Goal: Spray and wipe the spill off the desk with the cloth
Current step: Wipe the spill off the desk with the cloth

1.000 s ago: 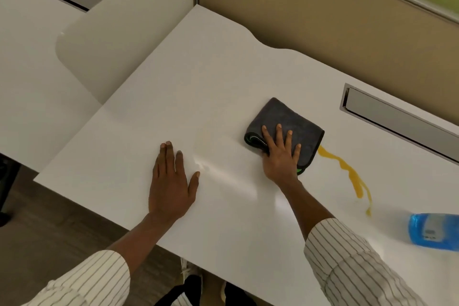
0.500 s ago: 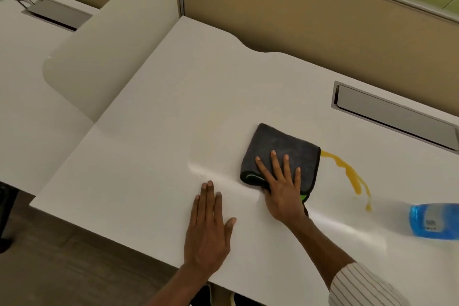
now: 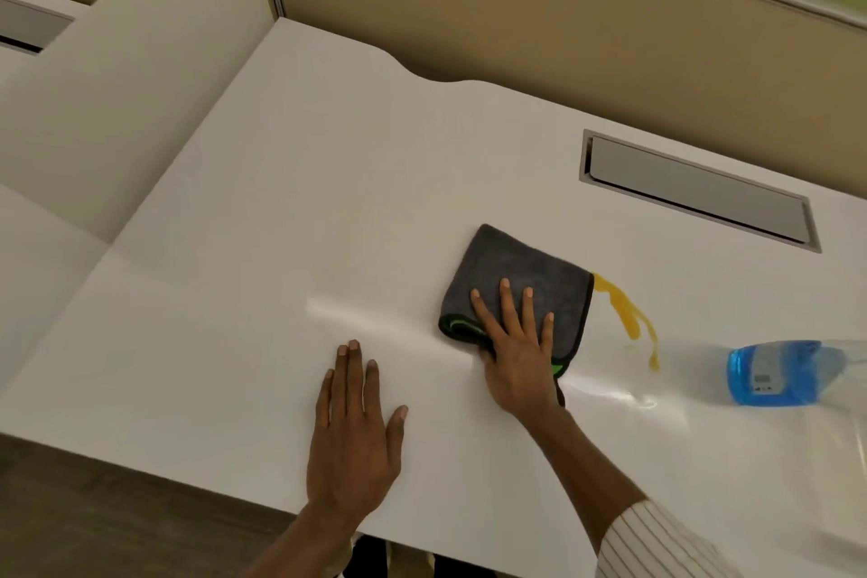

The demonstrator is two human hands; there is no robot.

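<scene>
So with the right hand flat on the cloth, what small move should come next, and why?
Probably slide the grey cloth rightward under the right hand: the orange spill starts at its right edge and trails toward the blue spray bottle, unwiped. The left hand lies flat on the desk.

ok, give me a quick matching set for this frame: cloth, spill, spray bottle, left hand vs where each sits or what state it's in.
Things:
1. cloth
2. spill
3. spray bottle
4. left hand

States:
A. flat on the bare desk, holding nothing
B. at the right edge of view, blue liquid inside
C. yellow streak, just right of the cloth
D. folded, dark grey, pressed under the right hand

Pairs: 1-D, 2-C, 3-B, 4-A
</scene>
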